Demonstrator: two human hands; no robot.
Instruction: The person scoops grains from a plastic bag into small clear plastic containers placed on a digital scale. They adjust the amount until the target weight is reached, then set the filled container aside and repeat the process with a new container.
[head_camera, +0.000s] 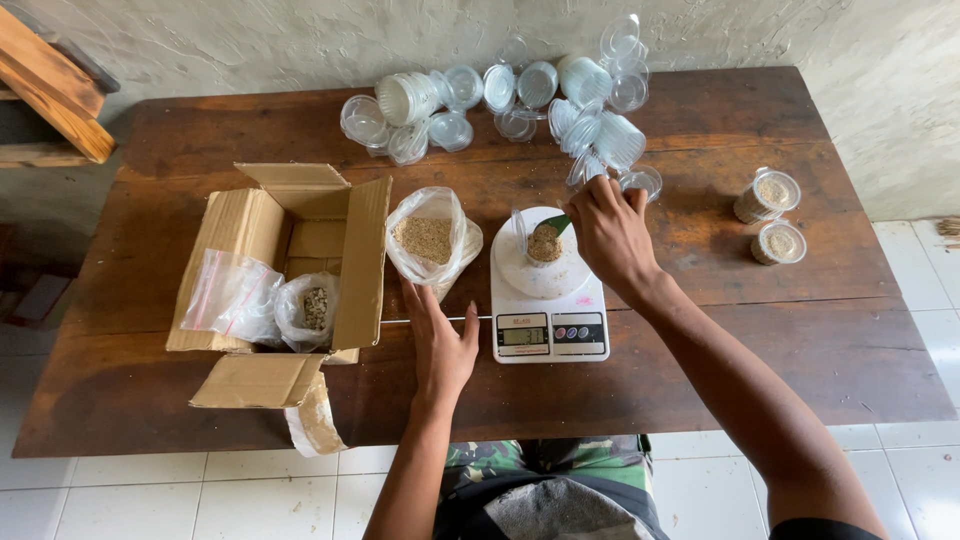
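Note:
My right hand (610, 235) holds a small green scoop (555, 224) tipped over a little clear cup (541, 243) of tan grain. That cup stands on the round white pan of a digital kitchen scale (548, 300). My left hand (440, 345) rests flat on the wooden table (700, 340), fingers apart, just below an open clear plastic bag (428, 240) filled with the same tan grain.
An open cardboard box (290, 260) at the left holds plastic bags, one with grain. Several empty clear cups and lids (520, 95) lie along the table's far edge. Two filled, lidded cups (772, 215) stand at the right. White floor tiles show below.

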